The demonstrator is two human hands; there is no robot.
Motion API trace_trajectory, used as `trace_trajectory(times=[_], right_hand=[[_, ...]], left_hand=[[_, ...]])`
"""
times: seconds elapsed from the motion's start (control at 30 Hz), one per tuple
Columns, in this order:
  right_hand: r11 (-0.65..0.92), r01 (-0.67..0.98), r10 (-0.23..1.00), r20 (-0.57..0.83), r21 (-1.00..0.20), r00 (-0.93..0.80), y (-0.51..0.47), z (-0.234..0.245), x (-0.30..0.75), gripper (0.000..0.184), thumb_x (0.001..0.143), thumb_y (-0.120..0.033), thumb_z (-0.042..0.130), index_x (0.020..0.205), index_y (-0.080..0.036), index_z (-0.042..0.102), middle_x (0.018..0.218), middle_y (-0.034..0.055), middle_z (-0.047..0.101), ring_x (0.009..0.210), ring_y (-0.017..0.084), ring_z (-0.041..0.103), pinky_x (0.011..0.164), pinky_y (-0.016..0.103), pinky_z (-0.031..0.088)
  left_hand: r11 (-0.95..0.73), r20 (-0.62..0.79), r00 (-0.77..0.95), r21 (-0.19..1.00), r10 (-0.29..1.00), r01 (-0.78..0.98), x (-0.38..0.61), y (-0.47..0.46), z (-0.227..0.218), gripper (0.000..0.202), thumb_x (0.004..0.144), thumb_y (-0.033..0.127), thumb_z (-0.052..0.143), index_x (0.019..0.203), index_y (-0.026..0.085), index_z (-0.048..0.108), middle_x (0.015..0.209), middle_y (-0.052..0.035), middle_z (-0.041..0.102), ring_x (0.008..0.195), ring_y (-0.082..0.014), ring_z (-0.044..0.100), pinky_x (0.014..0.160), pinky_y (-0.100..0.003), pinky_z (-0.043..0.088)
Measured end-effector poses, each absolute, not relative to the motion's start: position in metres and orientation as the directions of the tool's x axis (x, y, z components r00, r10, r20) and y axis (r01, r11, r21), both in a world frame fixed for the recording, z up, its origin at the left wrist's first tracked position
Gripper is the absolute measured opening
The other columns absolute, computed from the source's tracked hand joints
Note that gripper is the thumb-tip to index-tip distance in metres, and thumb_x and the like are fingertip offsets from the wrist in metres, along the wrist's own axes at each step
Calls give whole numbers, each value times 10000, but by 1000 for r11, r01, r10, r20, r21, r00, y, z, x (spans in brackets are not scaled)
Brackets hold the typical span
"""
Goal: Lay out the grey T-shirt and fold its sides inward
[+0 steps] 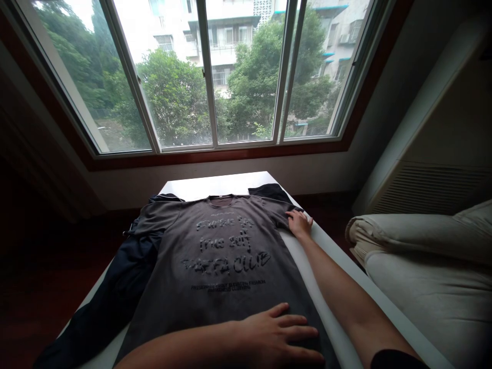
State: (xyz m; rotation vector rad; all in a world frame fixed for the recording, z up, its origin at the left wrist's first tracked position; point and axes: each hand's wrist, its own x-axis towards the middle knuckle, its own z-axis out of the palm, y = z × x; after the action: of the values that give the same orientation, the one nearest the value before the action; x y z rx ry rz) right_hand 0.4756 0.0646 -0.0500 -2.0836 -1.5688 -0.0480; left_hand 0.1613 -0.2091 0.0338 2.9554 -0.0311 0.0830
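Facing a window (210,102), a white table (219,183) bears a grey T-shirt (226,251).

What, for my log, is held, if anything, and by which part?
The left hand lies over the shirt, holding nothing; the right hand touches a sleeve, grip unclear.

On the bench (230,182) before the window (177,92) I see a T-shirt (226,302), another garment (115,282) on its left (partly beneath it); a sofa (418,282) sits right of the bench.

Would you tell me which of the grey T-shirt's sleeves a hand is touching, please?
The sleeve on the picture's right: the right hand touches it; the other sleeve lies untouched.
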Motion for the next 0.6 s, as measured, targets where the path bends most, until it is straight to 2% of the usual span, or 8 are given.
trace_trajectory(times=[0.1,0.23,0.33,0.43,0.5,0.6], right_hand=[[-52,943,915,364,-329,177,62,-42,465,446,1001,-117,444,1275,-274,759,1439,64,693,1333,249,584,1247,487,271],[43,960,931,358,-277,62,56,-28,448,396,1008,-146,474,1254,-251,767,1489,78,645,1328,257,575,1156,395,396],[-59,975,909,392,-216,142,48,-19,443,349,1011,-223,530,1291,-238,737,1428,132,643,1302,309,556,1079,418,440],[-216,963,868,419,-164,266,42,-12,445,365,1021,-318,557,1344,-206,684,1325,190,647,1202,336,603,991,441,473],[-285,947,875,364,-149,321,40,-9,449,371,1034,-369,548,1332,-188,674,1281,207,656,1135,338,653,929,441,501],[-366,921,899,205,-136,387,40,-7,456,391,1039,-436,550,1305,-178,674,1192,208,695,1081,349,710,897,459,524]], left_hand=[[-975,74,997,218,-17,-33,161,-208,33,684,1070,487,491,1678,202,359,1789,-119,252,1653,-312,249,1312,-551,261],[-966,80,997,259,-1,-22,162,-208,31,667,1077,501,474,1670,215,367,1786,-110,262,1651,-308,255,1327,-558,218],[-961,70,997,277,6,-13,162,-207,29,644,1078,481,466,1664,230,376,1786,-93,269,1652,-296,257,1332,-547,211],[-959,74,997,283,8,-13,162,-206,27,637,1073,461,465,1661,228,383,1781,-86,283,1647,-296,271,1328,-540,230],[-960,77,997,280,9,-12,162,-205,26,639,1072,456,460,1661,218,385,1779,-87,288,1644,-299,278,1323,-539,245],[-963,79,997,270,8,-14,162,-205,26,642,1072,459,453,1663,218,381,1780,-84,288,1644,-293,278,1320,-531,257]])
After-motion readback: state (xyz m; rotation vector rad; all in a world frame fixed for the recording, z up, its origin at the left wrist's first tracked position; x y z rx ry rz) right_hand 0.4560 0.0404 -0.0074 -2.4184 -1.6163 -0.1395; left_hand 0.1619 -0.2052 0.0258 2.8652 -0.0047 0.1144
